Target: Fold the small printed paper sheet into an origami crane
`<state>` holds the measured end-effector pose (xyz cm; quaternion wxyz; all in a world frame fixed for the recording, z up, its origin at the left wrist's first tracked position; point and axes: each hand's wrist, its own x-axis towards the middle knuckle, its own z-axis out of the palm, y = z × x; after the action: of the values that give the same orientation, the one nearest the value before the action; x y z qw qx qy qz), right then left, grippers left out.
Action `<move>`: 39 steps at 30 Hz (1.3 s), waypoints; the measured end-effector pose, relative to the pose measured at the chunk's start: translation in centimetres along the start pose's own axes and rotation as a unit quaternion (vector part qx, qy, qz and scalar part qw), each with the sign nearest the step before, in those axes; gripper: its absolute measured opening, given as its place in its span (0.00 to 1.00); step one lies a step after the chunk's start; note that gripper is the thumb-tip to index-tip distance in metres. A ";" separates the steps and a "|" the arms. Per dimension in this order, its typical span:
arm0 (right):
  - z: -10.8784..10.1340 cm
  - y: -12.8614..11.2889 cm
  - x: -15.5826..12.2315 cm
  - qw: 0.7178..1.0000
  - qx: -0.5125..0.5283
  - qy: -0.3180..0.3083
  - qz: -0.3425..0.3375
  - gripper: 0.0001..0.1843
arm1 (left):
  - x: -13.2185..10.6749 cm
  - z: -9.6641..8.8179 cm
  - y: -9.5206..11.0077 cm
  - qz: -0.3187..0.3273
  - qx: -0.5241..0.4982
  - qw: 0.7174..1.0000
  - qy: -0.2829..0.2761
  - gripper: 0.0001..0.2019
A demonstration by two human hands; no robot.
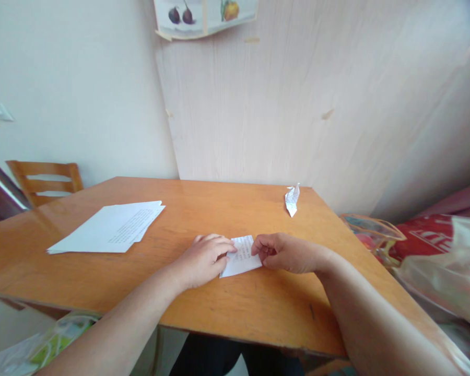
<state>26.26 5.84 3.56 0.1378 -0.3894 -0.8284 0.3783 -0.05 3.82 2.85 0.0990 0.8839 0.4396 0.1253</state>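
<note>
A small folded piece of paper (pixel 241 256) with printed text lies on the table in front of me. My left hand (pixel 209 259) rests at its left edge, the fingertips over the paper and the thumb along its side. At the opposite edge, my right hand (pixel 284 253) has its fingers curled in a pinch on the paper. Fingertips partly hide both side edges. Farther back on the right stands a folded paper figure (pixel 292 200) with a narrow upright point.
A stack of printed sheets (pixel 102 224) lies on the left of the wooden table (pixel 203 206). Behind it is a wooden chair (pixel 47 177). Bags (pixel 442 261) crowd the table's right edge, and a plastic bag (pixel 58 339) is below the front left edge.
</note>
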 end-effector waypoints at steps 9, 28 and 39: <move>0.6 0.7 0.2 0.996 -0.068 0.040 -0.046 0.18 | -0.9 0.4 -1.6 -0.037 -0.048 0.997 -0.039 0.22; 0.3 0.5 0.6 0.984 -0.089 0.048 -0.145 0.07 | -0.9 0.2 -1.7 -0.011 -0.049 0.997 -0.062 0.25; 1.6 0.7 1.7 0.985 -0.117 0.110 -0.064 0.14 | -1.1 -0.3 -1.2 -0.023 -0.068 0.996 -0.057 0.15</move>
<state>24.67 6.59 1.80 0.2054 -0.3882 -0.8700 0.2240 -1.68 3.68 2.63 0.1864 0.8704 0.4442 0.1022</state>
